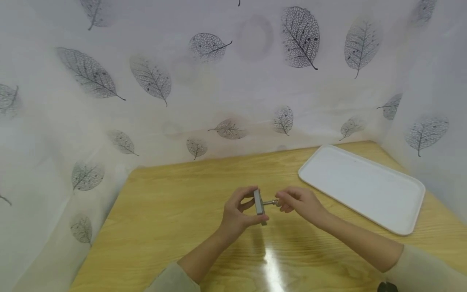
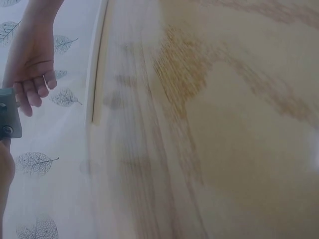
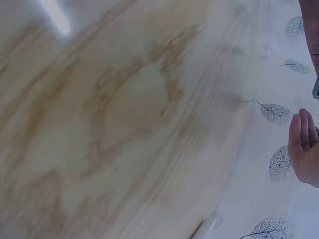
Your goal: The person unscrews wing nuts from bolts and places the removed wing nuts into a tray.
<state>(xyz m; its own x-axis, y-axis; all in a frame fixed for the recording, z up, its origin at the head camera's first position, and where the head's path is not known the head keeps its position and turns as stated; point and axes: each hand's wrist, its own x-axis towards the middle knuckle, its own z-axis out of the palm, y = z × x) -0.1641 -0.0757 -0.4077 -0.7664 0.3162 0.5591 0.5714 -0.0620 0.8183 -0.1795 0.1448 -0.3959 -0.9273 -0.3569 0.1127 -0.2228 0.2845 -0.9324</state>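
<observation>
In the head view my left hand (image 1: 235, 213) holds a flat grey metal block (image 1: 258, 202) by its two ends, fingers at the top and thumb at the bottom. A thin silver bolt-like rod (image 1: 269, 202) sticks out of the block's right face. Thumb and fingertips of my right hand (image 1: 300, 204) pinch the rod's far end, which they partly hide. The left wrist view catches the block (image 2: 11, 114) at its left edge, with round holes in its face. Only a corner of the block (image 3: 316, 90) appears in the right wrist view.
Both hands are above a wooden table (image 1: 175, 202). A white rectangular tray (image 1: 361, 188) lies on it to the right. Behind and at both sides hangs a pale leaf-printed cloth (image 1: 237, 89). A small dark object (image 1: 386, 287) shows at the bottom right.
</observation>
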